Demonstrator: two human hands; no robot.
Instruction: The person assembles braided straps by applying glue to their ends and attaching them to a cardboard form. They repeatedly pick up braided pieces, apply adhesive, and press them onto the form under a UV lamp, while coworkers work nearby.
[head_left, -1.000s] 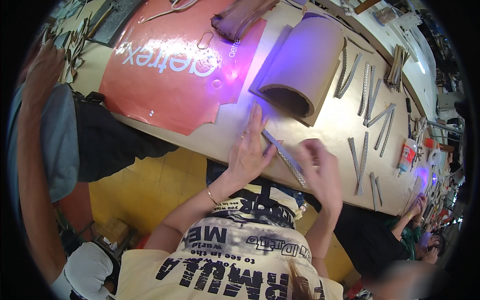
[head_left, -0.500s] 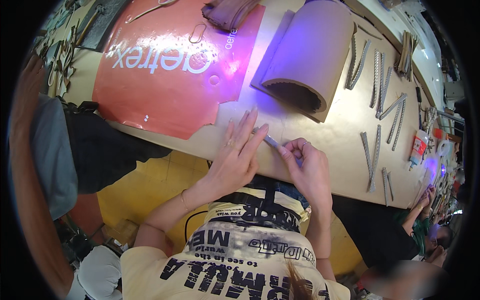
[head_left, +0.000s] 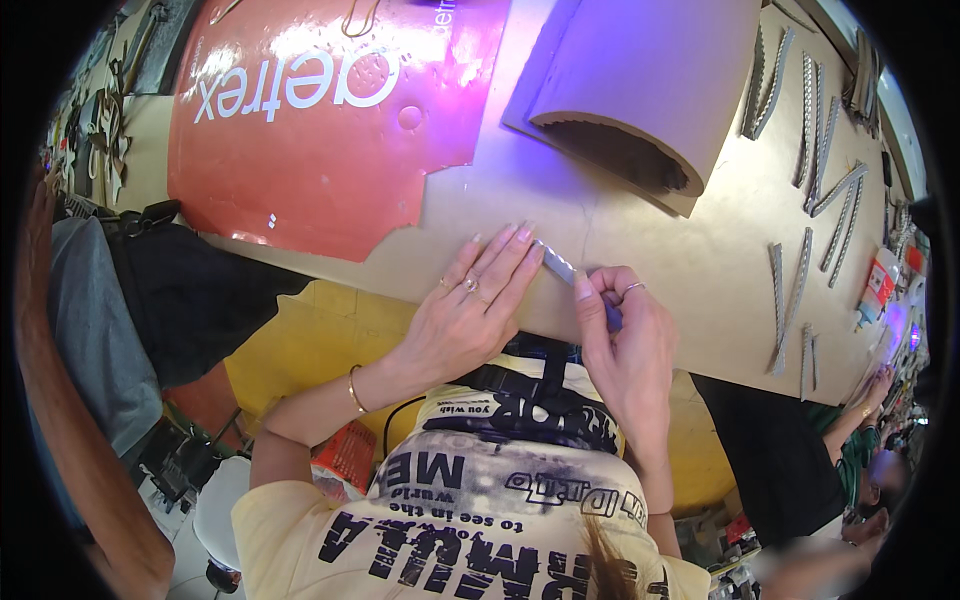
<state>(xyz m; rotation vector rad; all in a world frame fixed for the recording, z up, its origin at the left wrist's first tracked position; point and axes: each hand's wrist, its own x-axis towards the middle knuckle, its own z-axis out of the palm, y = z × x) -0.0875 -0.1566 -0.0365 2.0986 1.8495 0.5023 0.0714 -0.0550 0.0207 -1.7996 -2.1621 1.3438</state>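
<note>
At the near edge of the table, my left hand [head_left: 462,312] lies nearly flat, its fingers stretched out side by side. Beside its index fingertip is one end of a narrow grey strip [head_left: 557,264] with a wavy, braid-like edge; whether the fingertip presses on it is hard to tell. My right hand [head_left: 637,345] pinches the other end between thumb and curled fingers. Part of the strip inside that hand is hidden, and a bluish bit [head_left: 612,314] shows between the fingers.
Beyond my hands stands a curved brown sheet [head_left: 650,85] on a flat board. A torn red sheet [head_left: 300,175] covers the left side. Several grey braided strips [head_left: 800,290] lie at right, near a red-labelled bottle [head_left: 877,288]. Another person's arm [head_left: 85,430] is at far left.
The whole view has shifted, with the table's things sliding outward. My left fingers have come closer together and lie flatter. My right hand keeps its pinch on the strip.
</note>
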